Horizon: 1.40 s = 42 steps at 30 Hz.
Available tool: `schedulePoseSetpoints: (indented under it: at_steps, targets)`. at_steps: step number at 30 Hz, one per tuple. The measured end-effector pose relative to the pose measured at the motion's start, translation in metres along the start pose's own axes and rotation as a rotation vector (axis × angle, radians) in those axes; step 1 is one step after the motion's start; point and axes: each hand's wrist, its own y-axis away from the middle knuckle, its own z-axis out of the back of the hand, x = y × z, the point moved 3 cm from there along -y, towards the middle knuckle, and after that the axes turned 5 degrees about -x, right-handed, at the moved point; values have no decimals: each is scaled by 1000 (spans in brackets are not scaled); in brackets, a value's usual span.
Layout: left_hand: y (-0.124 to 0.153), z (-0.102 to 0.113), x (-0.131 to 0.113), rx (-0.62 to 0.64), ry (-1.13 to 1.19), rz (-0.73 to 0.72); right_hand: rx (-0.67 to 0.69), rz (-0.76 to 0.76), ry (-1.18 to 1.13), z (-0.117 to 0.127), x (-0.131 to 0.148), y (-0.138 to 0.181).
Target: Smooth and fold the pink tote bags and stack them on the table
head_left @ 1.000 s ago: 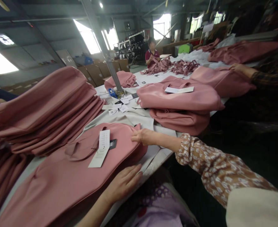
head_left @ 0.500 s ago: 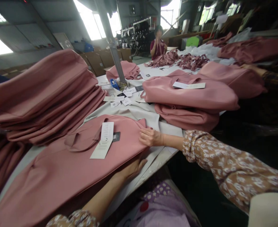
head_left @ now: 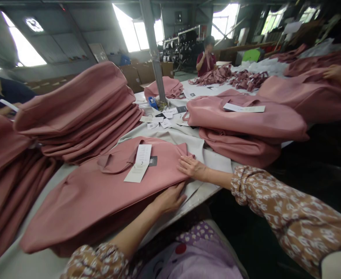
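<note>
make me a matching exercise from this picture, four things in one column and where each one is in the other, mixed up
Things:
1. left hand
2. right hand
3. long tag
4. blue tool

Places:
A. by the pole's foot
B. on top of the near pink bag, beside its handle
C. at the bag's near edge, fingers tucked under it
D. flat on the bag's far corner

Pairs: 1-C, 2-D, 3-B, 4-A
</note>
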Motion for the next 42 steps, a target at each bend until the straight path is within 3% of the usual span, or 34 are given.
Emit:
schedulePoseSetpoints:
  at_steps: [3,5,7,11,13,16,18,20,25,28,30,32,35,38,42]
  targets:
    - [23,49,-10,-46,-47,39,48,-37,-90,2,1,1]
    - [43,82,0,-193,-161,127,84,-62,-161,5,3,1]
    - [64,93,22,-263,-330,220,124,-85,-238,11,4,1]
    - [94,49,69,-47,-406,409,200,-197,-393,38,-15,-11]
    - [100,27,78,-51,-407,453,183,-326,-437,56,-35,-27]
    - [101,16,81,-68,-442,444,93,-550,-426,76,-58,-55]
    - [100,19,82,-53,-444,432,43,-650,-405,78,-57,-70]
    - [100,21,83,-44,-432,435,43,-713,-332,66,-44,-78]
    - [100,22,76,-52,-386,464,265,-804,-63,8,-1,-58]
    - [100,35,70,-9,-298,460,210,-830,-40,-12,3,-41]
    - [108,54,74,19,-261,461,160,-840,1,-19,-2,-36]
    - [130,80,86,-46,-353,535,137,-844,40,-22,-6,-35]
    - [183,111,107,-255,-648,772,154,-855,51,-23,-8,-35]
    - [233,107,120,-410,-762,982,189,-883,37,-21,-9,-37]
    - [265,88,125,-712,-621,1168,257,-1004,-9,-21,-16,-37]
